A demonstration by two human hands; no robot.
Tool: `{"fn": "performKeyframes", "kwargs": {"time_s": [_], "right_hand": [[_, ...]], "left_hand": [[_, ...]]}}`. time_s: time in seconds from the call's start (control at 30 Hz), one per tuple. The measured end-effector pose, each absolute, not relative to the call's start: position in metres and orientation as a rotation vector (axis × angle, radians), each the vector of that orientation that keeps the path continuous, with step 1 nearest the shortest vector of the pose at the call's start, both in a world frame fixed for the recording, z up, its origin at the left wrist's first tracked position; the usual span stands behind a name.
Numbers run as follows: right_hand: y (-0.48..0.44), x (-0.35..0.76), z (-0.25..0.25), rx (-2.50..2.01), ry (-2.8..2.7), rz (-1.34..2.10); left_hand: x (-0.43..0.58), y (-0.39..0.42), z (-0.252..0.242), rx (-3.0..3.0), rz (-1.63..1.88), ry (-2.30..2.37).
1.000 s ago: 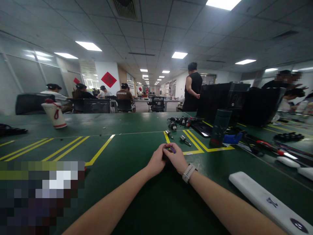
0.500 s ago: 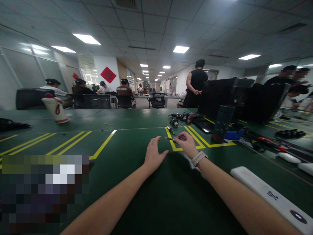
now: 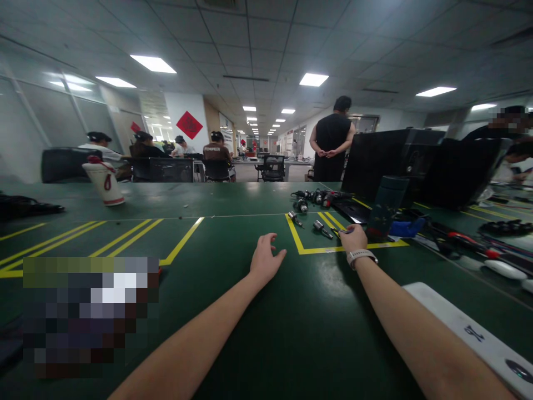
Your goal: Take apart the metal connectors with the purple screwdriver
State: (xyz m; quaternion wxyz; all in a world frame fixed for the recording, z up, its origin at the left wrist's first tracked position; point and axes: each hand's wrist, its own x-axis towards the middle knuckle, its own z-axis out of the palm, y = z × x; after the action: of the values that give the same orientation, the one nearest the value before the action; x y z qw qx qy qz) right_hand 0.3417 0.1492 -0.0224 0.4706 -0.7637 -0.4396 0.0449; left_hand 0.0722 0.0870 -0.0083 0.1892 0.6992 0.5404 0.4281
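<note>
My left hand [image 3: 267, 256] hovers over the green table, fingers apart and curved, with nothing in it. Farther right, my right hand [image 3: 353, 239], a pale watch on its wrist, is low at the right part of a yellow-taped box [image 3: 300, 244]. Its fingers are pinched together at a small dark thing that is mostly hidden. Just left of it, a silver cylindrical part [image 3: 322, 228] with a thin dark end lies inside the tape. A second, similar metal part [image 3: 295, 219] lies near the box's left line.
Dark and silver parts [image 3: 300, 205] are heaped behind the box. A dark bottle [image 3: 388, 205], a blue object [image 3: 407, 228] and black cases [image 3: 385, 161] stand right. A white power bank [image 3: 458, 328] lies by my right forearm. A white cup [image 3: 105, 182] stands far left. People are beyond.
My right hand has moved right, away from my left hand, down to the taped box. A silver part now shows where that hand was. My left hand stays open, barely moved.
</note>
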Motion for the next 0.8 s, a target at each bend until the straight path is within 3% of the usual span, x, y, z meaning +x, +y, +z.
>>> {"fn": "performKeyframes", "kwargs": {"time_s": [0.2, 0.43, 0.8], "right_hand": [[0.142, 0.331, -0.011, -1.921, -1.182, -0.115], [0.155, 0.286, 0.006, -1.88, -1.679, -0.293], [0.182, 0.261, 0.0, -1.983, -1.934, -0.167]], "left_hand": [[0.073, 0.087, -0.007, 1.954, 1.192, 1.502], [0.072, 0.086, -0.008, 1.919, 1.185, 1.5], [0.073, 0.087, -0.009, 1.9, 1.159, 1.473]]}}
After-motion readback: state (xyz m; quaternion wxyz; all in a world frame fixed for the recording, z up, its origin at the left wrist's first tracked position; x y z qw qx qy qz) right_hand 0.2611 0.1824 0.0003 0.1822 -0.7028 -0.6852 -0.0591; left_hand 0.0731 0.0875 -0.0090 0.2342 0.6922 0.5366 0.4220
